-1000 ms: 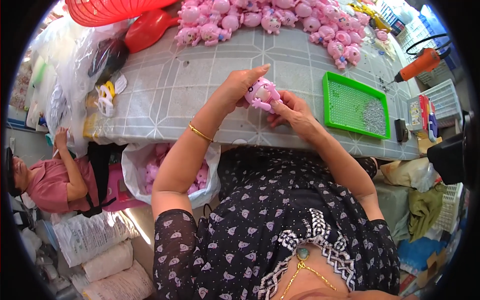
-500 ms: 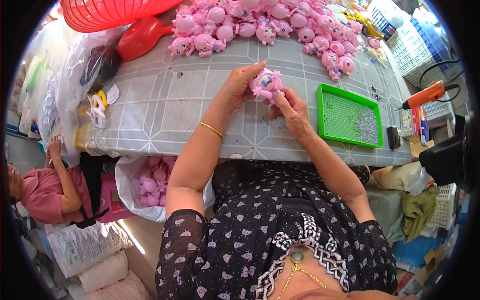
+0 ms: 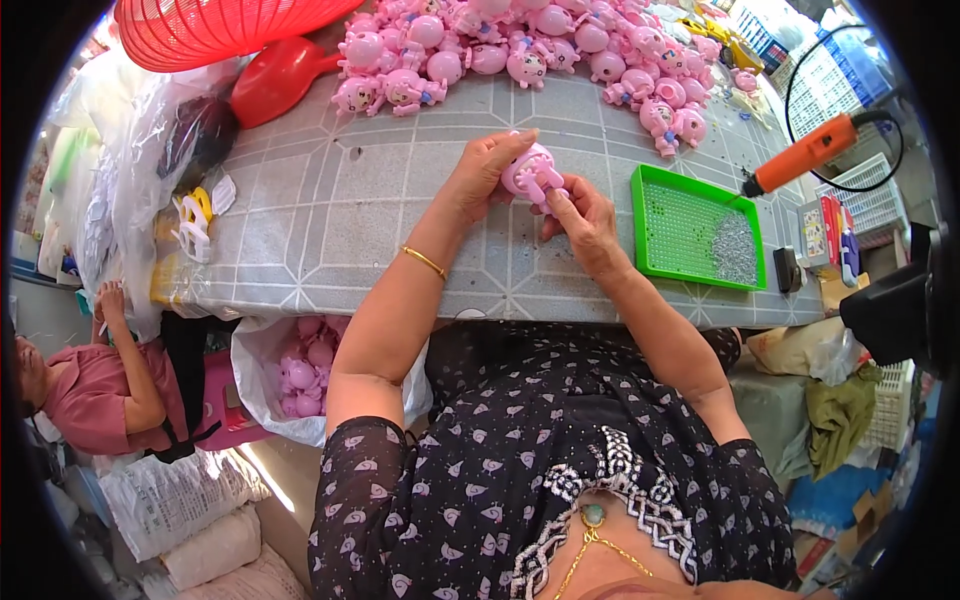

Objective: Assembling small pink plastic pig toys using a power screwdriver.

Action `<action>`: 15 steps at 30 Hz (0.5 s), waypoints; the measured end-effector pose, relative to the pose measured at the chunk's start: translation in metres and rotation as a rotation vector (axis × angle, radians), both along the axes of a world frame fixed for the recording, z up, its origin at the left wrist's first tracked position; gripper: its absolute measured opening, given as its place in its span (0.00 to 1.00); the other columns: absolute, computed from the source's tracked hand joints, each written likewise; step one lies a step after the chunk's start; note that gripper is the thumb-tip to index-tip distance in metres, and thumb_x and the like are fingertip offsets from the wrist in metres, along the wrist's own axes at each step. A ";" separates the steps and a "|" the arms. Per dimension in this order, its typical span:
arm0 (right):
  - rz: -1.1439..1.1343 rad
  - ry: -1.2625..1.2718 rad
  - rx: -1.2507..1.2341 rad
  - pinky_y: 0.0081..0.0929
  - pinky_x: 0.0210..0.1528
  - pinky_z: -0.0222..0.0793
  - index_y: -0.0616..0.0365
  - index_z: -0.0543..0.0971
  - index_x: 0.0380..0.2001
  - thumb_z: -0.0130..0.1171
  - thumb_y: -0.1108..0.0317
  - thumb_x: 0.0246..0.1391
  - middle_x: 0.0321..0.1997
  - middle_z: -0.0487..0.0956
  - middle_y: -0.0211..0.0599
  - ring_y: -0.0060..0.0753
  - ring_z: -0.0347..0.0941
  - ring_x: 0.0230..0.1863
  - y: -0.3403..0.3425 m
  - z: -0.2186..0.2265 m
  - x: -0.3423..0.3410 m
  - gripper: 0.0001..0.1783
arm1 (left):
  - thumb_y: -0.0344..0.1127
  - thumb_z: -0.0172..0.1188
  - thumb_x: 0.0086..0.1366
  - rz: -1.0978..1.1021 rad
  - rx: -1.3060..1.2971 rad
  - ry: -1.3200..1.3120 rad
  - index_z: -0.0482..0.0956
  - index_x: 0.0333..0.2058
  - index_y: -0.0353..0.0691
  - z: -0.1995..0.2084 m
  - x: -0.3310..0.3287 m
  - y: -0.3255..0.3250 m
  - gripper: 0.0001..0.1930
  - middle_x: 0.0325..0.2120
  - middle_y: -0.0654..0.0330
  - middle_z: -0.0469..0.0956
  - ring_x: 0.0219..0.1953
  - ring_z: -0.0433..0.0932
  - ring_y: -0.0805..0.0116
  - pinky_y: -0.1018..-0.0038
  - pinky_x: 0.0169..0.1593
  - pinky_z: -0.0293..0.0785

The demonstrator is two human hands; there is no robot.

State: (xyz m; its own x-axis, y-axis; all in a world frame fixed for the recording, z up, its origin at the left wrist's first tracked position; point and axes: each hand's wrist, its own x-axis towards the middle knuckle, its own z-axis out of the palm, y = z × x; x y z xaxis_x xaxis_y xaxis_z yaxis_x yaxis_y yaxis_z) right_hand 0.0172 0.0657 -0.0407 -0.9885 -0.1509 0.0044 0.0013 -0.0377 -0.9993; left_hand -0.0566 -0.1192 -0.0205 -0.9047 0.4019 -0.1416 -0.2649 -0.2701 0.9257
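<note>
One pink toy figure [image 3: 533, 178] gripped by left hand [image 3: 483, 176] and right hand [image 3: 586, 224] | toy pile [image 3: 527, 66], 12 o'clock; white toy sack [image 3: 262, 396], 8 o'clock | can't tell which are done

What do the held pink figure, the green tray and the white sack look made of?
Pink figure: probably hard plastic; glossy highlights. Green tray: likely moulded plastic; satin, crisp walls, gridded base. White sack: pliable, creased, matte; film or woven plastic, unclear.

- My left hand [image 3: 482, 172]: some fingers hidden behind the round-headed pink plastic figure [image 3: 530, 176].
- Heaped pink figures [image 3: 526, 66], far edge of the grey-patterned table [image 3: 320, 190]: cut off above.
- Silvery bits [image 3: 736, 250] in the green plastic tray [image 3: 638, 225], near the table's right edge: too small to tell.
</note>
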 end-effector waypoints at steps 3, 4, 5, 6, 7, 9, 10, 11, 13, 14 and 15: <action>-0.030 0.048 -0.006 0.21 0.33 0.74 0.66 0.76 0.54 0.58 0.61 0.69 0.40 0.84 0.38 0.22 0.77 0.31 -0.002 0.000 0.001 0.20 | 0.55 0.66 0.67 0.009 0.012 -0.009 0.82 0.34 0.45 0.000 0.001 0.002 0.18 0.22 0.69 0.80 0.17 0.72 0.83 0.83 0.16 0.60; -0.030 0.050 -0.007 0.21 0.33 0.74 0.66 0.76 0.54 0.58 0.61 0.69 0.40 0.84 0.38 0.22 0.77 0.31 -0.003 0.001 0.001 0.20 | 0.55 0.66 0.67 0.009 0.011 -0.008 0.82 0.34 0.45 -0.001 0.000 0.000 0.18 0.22 0.69 0.80 0.17 0.72 0.83 0.83 0.16 0.60; -0.031 0.063 0.015 0.21 0.35 0.74 0.66 0.75 0.55 0.58 0.59 0.69 0.40 0.84 0.38 0.22 0.78 0.33 -0.005 0.004 0.002 0.21 | 0.55 0.64 0.69 0.000 0.023 -0.007 0.82 0.37 0.43 -0.001 -0.002 -0.003 0.19 0.25 0.66 0.81 0.20 0.76 0.80 0.82 0.18 0.66; -0.032 0.078 0.037 0.22 0.36 0.74 0.66 0.75 0.55 0.57 0.58 0.69 0.40 0.84 0.38 0.22 0.78 0.34 -0.006 0.005 0.003 0.22 | 0.56 0.62 0.70 -0.010 0.035 -0.006 0.82 0.39 0.42 -0.002 -0.003 -0.005 0.21 0.28 0.63 0.83 0.24 0.80 0.77 0.81 0.20 0.72; -0.032 0.080 0.036 0.22 0.36 0.74 0.66 0.75 0.55 0.57 0.58 0.69 0.40 0.84 0.38 0.22 0.78 0.34 -0.006 0.005 0.004 0.22 | 0.56 0.62 0.70 -0.010 0.034 -0.004 0.82 0.39 0.42 -0.003 -0.004 -0.004 0.21 0.28 0.63 0.83 0.24 0.80 0.77 0.81 0.20 0.72; -0.040 0.123 0.042 0.20 0.39 0.73 0.62 0.75 0.59 0.53 0.56 0.72 0.41 0.83 0.35 0.20 0.75 0.31 -0.007 0.005 0.005 0.22 | 0.56 0.63 0.70 0.018 0.112 0.025 0.81 0.41 0.38 -0.007 -0.007 -0.002 0.22 0.32 0.59 0.84 0.29 0.83 0.73 0.76 0.29 0.81; -0.042 0.125 0.041 0.20 0.39 0.73 0.62 0.75 0.59 0.53 0.56 0.72 0.41 0.83 0.35 0.20 0.75 0.31 -0.007 0.006 0.006 0.22 | 0.56 0.63 0.70 0.016 0.111 0.027 0.81 0.41 0.38 -0.008 -0.007 -0.002 0.22 0.32 0.59 0.84 0.29 0.83 0.73 0.76 0.29 0.81; -0.043 0.124 0.023 0.21 0.39 0.74 0.62 0.74 0.59 0.53 0.56 0.72 0.41 0.83 0.35 0.20 0.75 0.32 -0.008 0.007 0.006 0.23 | 0.55 0.63 0.70 0.010 0.122 0.025 0.81 0.42 0.37 -0.010 -0.008 -0.003 0.23 0.33 0.58 0.84 0.31 0.84 0.72 0.74 0.33 0.83; -0.045 0.123 0.004 0.22 0.40 0.74 0.62 0.74 0.60 0.52 0.55 0.72 0.41 0.83 0.35 0.21 0.76 0.32 -0.009 0.009 0.007 0.24 | 0.55 0.63 0.70 0.003 0.132 0.023 0.81 0.44 0.35 -0.012 -0.010 -0.005 0.24 0.34 0.57 0.84 0.32 0.84 0.71 0.73 0.36 0.85; -0.042 0.120 -0.007 0.22 0.40 0.74 0.62 0.73 0.60 0.52 0.56 0.72 0.41 0.83 0.36 0.21 0.76 0.32 -0.010 0.009 0.007 0.24 | 0.55 0.63 0.70 0.002 0.124 0.020 0.81 0.44 0.35 -0.013 -0.011 -0.006 0.24 0.34 0.57 0.84 0.32 0.84 0.71 0.73 0.36 0.84; -0.038 0.116 -0.019 0.22 0.40 0.74 0.62 0.73 0.61 0.52 0.56 0.72 0.42 0.83 0.37 0.22 0.76 0.33 -0.010 0.009 0.007 0.24 | 0.55 0.63 0.70 0.001 0.117 0.017 0.81 0.44 0.35 -0.014 -0.011 -0.007 0.24 0.34 0.57 0.84 0.32 0.84 0.71 0.73 0.35 0.84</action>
